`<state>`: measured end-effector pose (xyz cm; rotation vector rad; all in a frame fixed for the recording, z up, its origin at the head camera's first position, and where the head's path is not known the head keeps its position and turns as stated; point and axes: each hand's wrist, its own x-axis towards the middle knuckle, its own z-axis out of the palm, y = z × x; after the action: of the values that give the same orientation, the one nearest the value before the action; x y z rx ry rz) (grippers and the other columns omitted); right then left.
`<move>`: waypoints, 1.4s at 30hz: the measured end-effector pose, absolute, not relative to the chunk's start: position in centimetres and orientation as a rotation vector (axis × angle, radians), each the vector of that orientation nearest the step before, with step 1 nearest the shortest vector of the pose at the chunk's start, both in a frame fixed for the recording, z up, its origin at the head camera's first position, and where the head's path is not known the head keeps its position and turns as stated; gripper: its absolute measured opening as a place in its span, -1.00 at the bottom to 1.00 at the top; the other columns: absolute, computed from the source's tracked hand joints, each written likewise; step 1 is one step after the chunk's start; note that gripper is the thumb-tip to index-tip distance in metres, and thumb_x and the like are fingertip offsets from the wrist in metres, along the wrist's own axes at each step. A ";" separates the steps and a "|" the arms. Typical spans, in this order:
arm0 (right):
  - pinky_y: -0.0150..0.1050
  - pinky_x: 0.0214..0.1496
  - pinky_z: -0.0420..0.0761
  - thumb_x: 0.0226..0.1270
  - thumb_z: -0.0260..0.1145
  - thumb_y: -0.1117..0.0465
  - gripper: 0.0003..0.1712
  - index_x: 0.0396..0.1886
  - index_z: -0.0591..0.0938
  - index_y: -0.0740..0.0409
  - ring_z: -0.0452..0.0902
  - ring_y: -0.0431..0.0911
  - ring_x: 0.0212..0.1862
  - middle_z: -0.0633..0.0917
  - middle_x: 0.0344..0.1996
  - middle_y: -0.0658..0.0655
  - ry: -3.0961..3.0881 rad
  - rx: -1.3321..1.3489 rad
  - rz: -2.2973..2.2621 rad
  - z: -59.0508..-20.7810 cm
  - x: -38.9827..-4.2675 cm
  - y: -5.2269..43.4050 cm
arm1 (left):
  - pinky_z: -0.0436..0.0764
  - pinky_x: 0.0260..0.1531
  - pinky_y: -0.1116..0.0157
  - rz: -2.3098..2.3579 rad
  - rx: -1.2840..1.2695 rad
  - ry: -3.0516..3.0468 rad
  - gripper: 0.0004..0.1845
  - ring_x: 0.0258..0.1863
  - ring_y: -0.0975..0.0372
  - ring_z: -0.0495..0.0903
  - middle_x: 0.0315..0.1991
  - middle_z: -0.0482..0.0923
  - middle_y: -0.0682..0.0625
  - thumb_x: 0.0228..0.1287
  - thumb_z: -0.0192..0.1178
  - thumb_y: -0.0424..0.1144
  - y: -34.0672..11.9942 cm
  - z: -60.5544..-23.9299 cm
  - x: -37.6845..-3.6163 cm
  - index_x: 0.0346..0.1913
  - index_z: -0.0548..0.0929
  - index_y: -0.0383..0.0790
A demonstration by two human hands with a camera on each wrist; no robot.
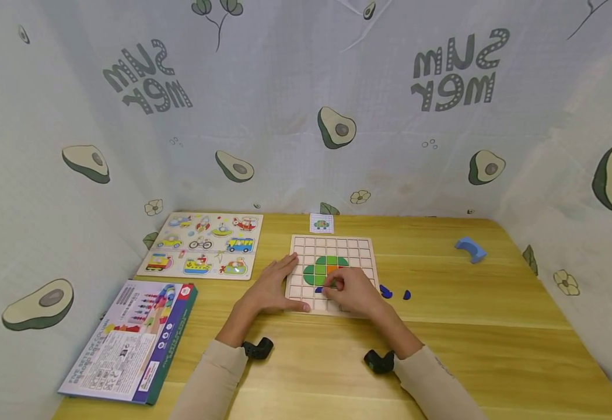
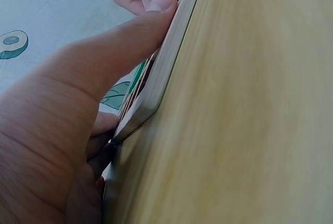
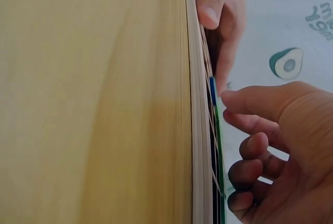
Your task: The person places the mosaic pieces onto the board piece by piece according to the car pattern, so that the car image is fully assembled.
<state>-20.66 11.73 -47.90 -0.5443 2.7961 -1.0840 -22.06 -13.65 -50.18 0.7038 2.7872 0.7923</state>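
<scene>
I see my left hand (image 1: 271, 286) lying flat at the 9 o'clock edge of the pale wooden grid puzzle board (image 1: 360, 245), its fingers straight and together, the thumb pressed along the board's near rim in the left wrist view. The board sits near the middle of the light wooden desk (image 1: 495, 315). On its grid lies a rounded patch of green tiles with an orange centre (image 1: 327, 266).

My right hand (image 1: 353, 291) rests over the board's 6 o'clock part, fingers curled, thumb and forefinger tips close at a small dark blue tile (image 1: 318, 290) on the grid. In the right wrist view that blue tile (image 3: 213, 90) shows edge-on just by the thumb tip; I cannot tell whether the fingers actually clamp it or merely touch it.

Just off the board at 3 o'clock lie 2 loose dark blue curved pieces (image 1: 386, 291) on the desk. Well apart, toward 2 o'clock, sits a light blue arch-shaped block (image 1: 471, 249). At 12 o'clock, just beyond the board, lies a small white pattern card (image 1: 321, 223). At 10 o'clock lies a wooden vehicle picture puzzle (image 1: 206, 245), and at 8 o'clock a colourful flat cardboard box (image 1: 132, 341). An avocado-print white cloth (image 1: 306, 105) surrounds the desk.
</scene>
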 end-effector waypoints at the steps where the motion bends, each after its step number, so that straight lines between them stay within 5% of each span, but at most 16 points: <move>1: -0.38 -0.49 0.22 0.30 0.50 0.11 -0.93 -0.38 0.77 -0.09 0.25 -0.21 -0.59 0.40 -0.68 -0.07 2.794 -0.539 -1.086 -47.8 -20.6 12.0 | -0.07 0.67 0.01 0.796 0.703 2.785 0.33 0.68 0.12 -0.06 0.70 -0.06 0.05 -0.06 0.49 0.39 -13.6 -50.1 -22.1 0.66 0.09 -0.17; 34: -0.36 -0.40 0.35 0.37 0.46 0.13 -0.69 0.03 0.76 0.17 0.31 -0.24 -0.45 0.52 -0.45 0.01 2.819 -0.462 -1.109 -46.9 -18.7 27.1 | -0.07 0.67 0.04 0.779 0.704 2.797 0.33 0.68 0.10 -0.04 0.70 -0.07 0.04 -0.07 0.47 0.40 -13.7 -50.3 -22.0 0.66 0.08 -0.17; 42: -0.38 -0.40 0.34 0.35 0.42 0.31 -0.73 0.03 0.77 0.18 0.32 -0.26 -0.43 0.53 -0.44 -0.01 2.806 -0.496 -1.046 -47.3 -18.7 29.1 | -0.06 0.67 0.00 0.799 0.727 2.789 0.32 0.68 0.07 -0.03 0.70 -0.04 0.00 -0.06 0.48 0.38 -13.7 -50.2 -21.9 0.65 0.10 -0.20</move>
<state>-18.74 29.13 -47.29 -0.4960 2.8058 -1.0459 -21.90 -13.65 -50.15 0.7272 2.7892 0.7988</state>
